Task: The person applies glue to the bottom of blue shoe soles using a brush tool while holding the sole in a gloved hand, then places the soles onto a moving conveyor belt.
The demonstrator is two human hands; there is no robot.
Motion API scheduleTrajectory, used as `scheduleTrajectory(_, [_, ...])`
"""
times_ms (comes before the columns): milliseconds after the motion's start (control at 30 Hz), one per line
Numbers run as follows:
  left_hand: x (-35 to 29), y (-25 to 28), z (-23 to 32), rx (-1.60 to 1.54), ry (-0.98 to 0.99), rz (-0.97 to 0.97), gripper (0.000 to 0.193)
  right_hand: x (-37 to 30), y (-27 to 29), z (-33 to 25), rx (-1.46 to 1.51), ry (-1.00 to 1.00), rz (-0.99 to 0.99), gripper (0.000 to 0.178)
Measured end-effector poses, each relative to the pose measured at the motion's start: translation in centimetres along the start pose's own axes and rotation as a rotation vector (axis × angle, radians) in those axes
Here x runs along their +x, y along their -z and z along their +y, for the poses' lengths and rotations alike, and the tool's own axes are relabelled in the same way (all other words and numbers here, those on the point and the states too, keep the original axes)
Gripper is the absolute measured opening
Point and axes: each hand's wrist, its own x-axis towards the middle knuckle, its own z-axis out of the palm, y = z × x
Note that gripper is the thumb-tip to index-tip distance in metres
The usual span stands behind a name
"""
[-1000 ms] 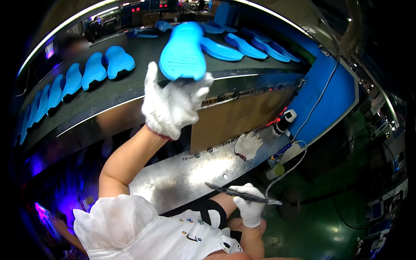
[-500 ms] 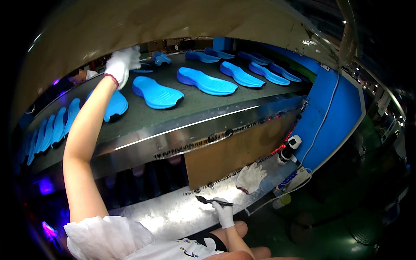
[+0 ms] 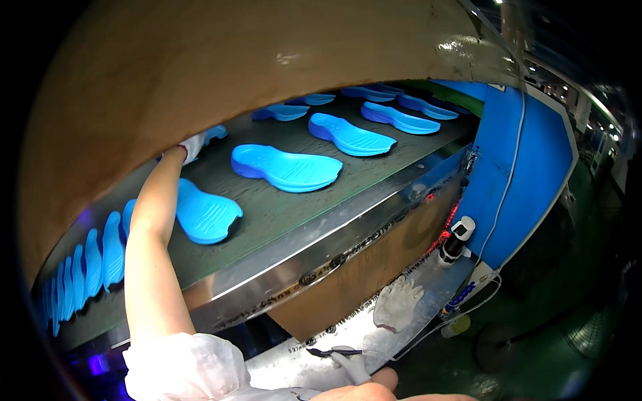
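Observation:
My left hand, in a white glove, reaches far across the dark green conveyor belt. Its fingers are mostly hidden behind the brown hood's edge, next to a blue shoe sole that is also partly covered. Under the left forearm and to its right lies another blue sole; a larger one is further right. Low in the picture, my gloved right hand is closed around a slim black brush, held level over the metal ledge.
A brown hood overhangs the belt. Several blue soles stand in a row at left. On the ledge lie an off-white glove and a black-and-white bottle-like object. A blue panel with a hanging cable closes the right side.
My left hand has gone under the hood's edge, so its fingers are now hidden. The view has shifted, and the soles appear lower and nearer. My right hand still holds the brush.

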Motion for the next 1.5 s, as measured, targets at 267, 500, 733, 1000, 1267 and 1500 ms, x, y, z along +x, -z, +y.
scheduleTrajectory(267, [0.4, -2.2, 1.2, 0.320, -0.035, -0.444, 0.066, 0.1, 0.3, -0.1, -0.048, -0.054, -0.039, 0.037])
scheduleTrajectory(500, [-0.1, -2.1, 2.4, 0.355, 0.081, -0.376, 0.069, -0.1, -0.5, -0.5, 0.003, -0.022, -0.018, 0.036])
scheduleTrajectory(733, [-1.2, -2.6, -0.7, 0.441, 0.064, -0.170, 0.055, 0.0, -0.4, -0.3, -0.008, -0.025, -0.007, 0.035])
scheduleTrajectory(1000, [-3.1, -0.1, -3.0, 0.392, 0.138, -0.153, 0.059, 0.2, -0.2, 0.0, 0.014, -0.010, -0.027, 0.033])
scheduleTrajectory(1267, [-4.9, 2.6, -4.3, 0.289, 0.209, -0.175, 0.064, 1.0, -0.4, 1.2, 0.069, -0.039, 0.012, 0.034])
scheduleTrajectory(1500, [-3.2, 3.7, 3.9, -0.377, 0.257, -0.254, 0.069, 1.6, 0.1, 1.7, 0.115, -0.004, -0.009, 0.037])
